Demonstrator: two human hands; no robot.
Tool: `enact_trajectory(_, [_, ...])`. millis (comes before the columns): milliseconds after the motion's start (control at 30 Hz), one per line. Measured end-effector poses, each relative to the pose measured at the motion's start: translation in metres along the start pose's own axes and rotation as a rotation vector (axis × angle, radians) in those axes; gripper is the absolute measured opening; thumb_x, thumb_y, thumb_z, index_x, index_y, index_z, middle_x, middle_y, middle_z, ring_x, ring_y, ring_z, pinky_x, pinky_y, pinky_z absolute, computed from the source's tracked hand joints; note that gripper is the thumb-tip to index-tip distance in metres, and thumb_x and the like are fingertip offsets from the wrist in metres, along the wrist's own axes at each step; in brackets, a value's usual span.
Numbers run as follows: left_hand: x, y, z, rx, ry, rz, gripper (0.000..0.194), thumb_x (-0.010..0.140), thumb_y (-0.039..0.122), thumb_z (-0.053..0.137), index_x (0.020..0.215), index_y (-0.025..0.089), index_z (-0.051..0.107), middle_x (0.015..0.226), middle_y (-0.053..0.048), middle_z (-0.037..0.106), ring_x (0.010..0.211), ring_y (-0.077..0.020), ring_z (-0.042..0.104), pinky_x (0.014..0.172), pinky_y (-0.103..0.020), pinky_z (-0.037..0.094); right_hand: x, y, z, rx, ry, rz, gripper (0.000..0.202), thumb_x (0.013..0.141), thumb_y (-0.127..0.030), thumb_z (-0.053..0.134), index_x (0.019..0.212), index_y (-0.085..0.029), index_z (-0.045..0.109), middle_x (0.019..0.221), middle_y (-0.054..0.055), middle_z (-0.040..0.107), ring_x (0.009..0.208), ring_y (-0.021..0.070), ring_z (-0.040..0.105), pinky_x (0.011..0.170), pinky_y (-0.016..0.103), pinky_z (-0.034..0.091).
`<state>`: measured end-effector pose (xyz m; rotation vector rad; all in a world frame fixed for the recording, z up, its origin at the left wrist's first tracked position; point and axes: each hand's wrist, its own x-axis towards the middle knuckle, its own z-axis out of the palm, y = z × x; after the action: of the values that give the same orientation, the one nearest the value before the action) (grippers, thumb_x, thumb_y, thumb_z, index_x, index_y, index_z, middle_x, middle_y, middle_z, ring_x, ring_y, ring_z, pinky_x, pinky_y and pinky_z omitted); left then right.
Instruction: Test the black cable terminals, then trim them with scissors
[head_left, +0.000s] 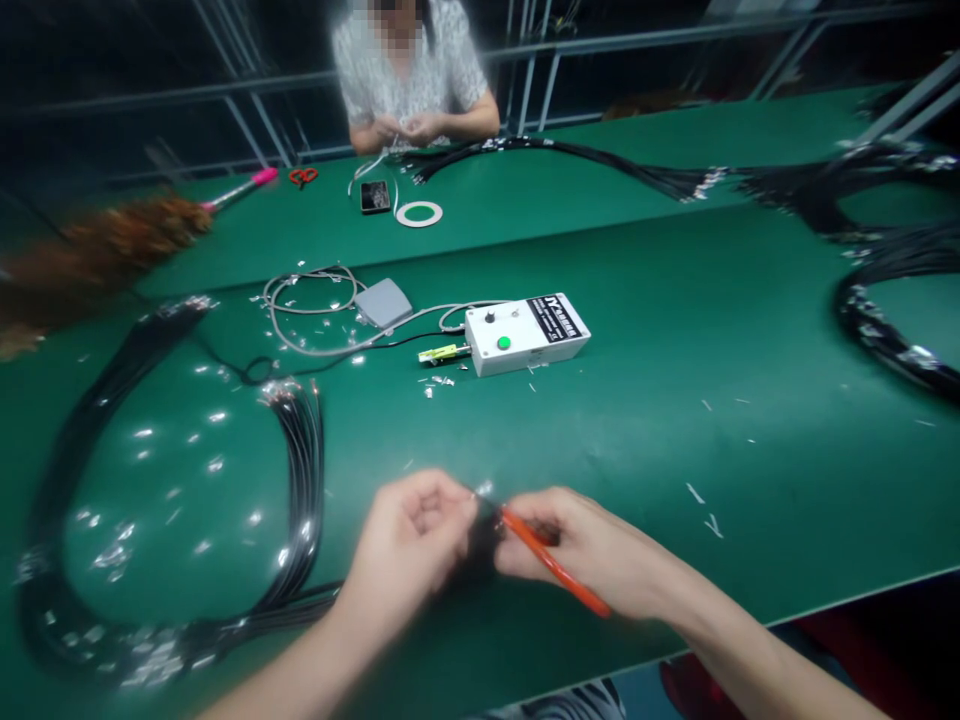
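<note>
My left hand [424, 525] is closed in a pinch near the front of the green table, on the end of a thin dark cable whose tip shows at the fingertips. Just to its right, my right hand [562, 540] is wrapped round orange-handled pliers [559, 568], with the tool's jaws pointing at the cable tip. Past my left wrist, a large bundle of black cables [67, 440] curves round to the left. Its shorter loose ends [304, 470] fan upward left of my left hand. Small clear scraps lie among the cables.
A white box [529, 335] with a green button stands beyond my hands, near a grey pedal [384, 303]. More black cables [892, 300] lie at right. A person [416, 80] sits opposite; a brown duster [112, 240] is far left.
</note>
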<state>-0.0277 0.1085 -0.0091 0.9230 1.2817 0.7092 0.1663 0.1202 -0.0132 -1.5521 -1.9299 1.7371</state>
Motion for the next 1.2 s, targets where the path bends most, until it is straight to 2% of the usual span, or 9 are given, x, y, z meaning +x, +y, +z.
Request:
enact_trajectory(200, [0.0, -0.002, 0.001, -0.011, 0.024, 0.031, 0.029, 0.076, 0.039, 0.07, 0.071, 0.013, 0.058, 0.052, 0.002, 0.056, 0.035, -0.0019, 0.038, 0.036, -0.014, 0.026, -0.005, -0.018, -0.001, -0.208, 0.111, 0.069, 0.05, 0.077, -0.061, 0.062, 0.058, -0.021, 0.041, 0.054, -0.005, 0.04, 0.053, 0.0106, 0.037, 0.047, 0.023, 0.021])
enact_trajectory(300, [0.001, -0.004, 0.0, -0.046, 0.038, 0.037, 0.032, 0.077, 0.042, 0.07, 0.072, 0.013, 0.058, 0.051, 0.003, 0.056, 0.033, -0.0021, 0.038, 0.034, -0.014, 0.024, -0.009, -0.013, 0.001, -0.206, 0.14, 0.052, 0.049, 0.079, -0.058, 0.062, 0.057, -0.021, 0.04, 0.053, -0.005, 0.039, 0.053, 0.0112, 0.036, 0.047, 0.023, 0.021])
enact_trajectory(467, [0.002, -0.006, -0.002, -0.083, 0.038, 0.037, 0.036, 0.077, 0.047, 0.07, 0.074, 0.013, 0.057, 0.052, 0.003, 0.056, 0.032, -0.0032, 0.04, 0.033, -0.014, 0.026, -0.008, 0.009, 0.01, 0.139, 0.202, -0.01, 0.039, 0.079, -0.049, 0.066, 0.061, -0.021, 0.046, 0.054, -0.006, 0.042, 0.052, 0.0104, 0.037, 0.047, 0.023, 0.029])
enact_trajectory(633, [0.001, -0.007, 0.006, -0.05, 0.055, 0.045, 0.036, 0.074, 0.046, 0.072, 0.072, 0.014, 0.056, 0.05, 0.004, 0.052, 0.034, -0.0036, 0.038, 0.034, -0.015, 0.026, 0.012, -0.002, 0.032, 0.692, 0.485, -0.252, 0.033, 0.071, -0.036, 0.077, 0.07, -0.021, 0.048, 0.085, 0.001, 0.066, 0.069, 0.0131, 0.059, 0.062, 0.025, 0.046])
enact_trajectory(733, [0.0, -0.011, 0.01, -0.032, 0.072, 0.076, 0.03, 0.076, 0.04, 0.071, 0.071, 0.014, 0.057, 0.053, 0.004, 0.052, 0.039, -0.004, 0.04, 0.038, -0.015, 0.029, 0.021, -0.01, 0.04, 0.808, 0.556, -0.278, 0.035, 0.069, -0.032, 0.078, 0.068, -0.021, 0.045, 0.075, 0.0, 0.065, 0.068, 0.0129, 0.06, 0.063, 0.025, 0.047])
enact_trajectory(900, [0.0, -0.016, 0.008, -0.045, 0.123, 0.19, 0.02, 0.076, 0.029, 0.074, 0.077, 0.013, 0.061, 0.068, 0.001, 0.059, 0.06, -0.0068, 0.053, 0.057, -0.015, 0.043, 0.023, -0.009, 0.04, 0.876, 0.55, -0.274, 0.038, 0.067, -0.028, 0.079, 0.068, -0.021, 0.042, 0.071, -0.001, 0.065, 0.061, 0.0104, 0.057, 0.059, 0.023, 0.045])
enact_trajectory(967, [0.001, -0.016, 0.003, -0.087, 0.026, 0.118, 0.023, 0.079, 0.034, 0.071, 0.079, 0.013, 0.061, 0.063, 0.001, 0.059, 0.049, -0.0048, 0.048, 0.047, -0.015, 0.036, 0.023, -0.009, 0.04, 0.891, 0.518, -0.275, 0.039, 0.067, -0.03, 0.079, 0.069, -0.021, 0.041, 0.071, -0.001, 0.066, 0.06, 0.0108, 0.057, 0.057, 0.023, 0.045])
enact_trajectory(1100, [0.003, -0.011, -0.009, -0.263, -0.352, -0.133, 0.033, 0.08, 0.044, 0.068, 0.077, 0.011, 0.062, 0.049, 0.001, 0.056, 0.031, -0.0024, 0.031, 0.034, -0.017, 0.016, 0.03, -0.006, 0.043, 0.836, 0.476, -0.304, 0.038, 0.069, -0.031, 0.078, 0.071, -0.022, 0.041, 0.074, -0.001, 0.065, 0.059, 0.0114, 0.057, 0.058, 0.025, 0.047])
enact_trajectory(1200, [0.004, -0.005, -0.014, -0.361, -0.425, -0.194, 0.031, 0.078, 0.041, 0.071, 0.074, 0.011, 0.062, 0.044, 0.004, 0.05, 0.031, -0.0012, 0.025, 0.035, -0.017, 0.012, 0.04, 0.003, 0.039, 0.623, 0.581, -0.324, 0.029, 0.075, -0.033, 0.073, 0.073, -0.022, 0.046, 0.076, 0.001, 0.065, 0.067, 0.0139, 0.06, 0.064, 0.027, 0.049])
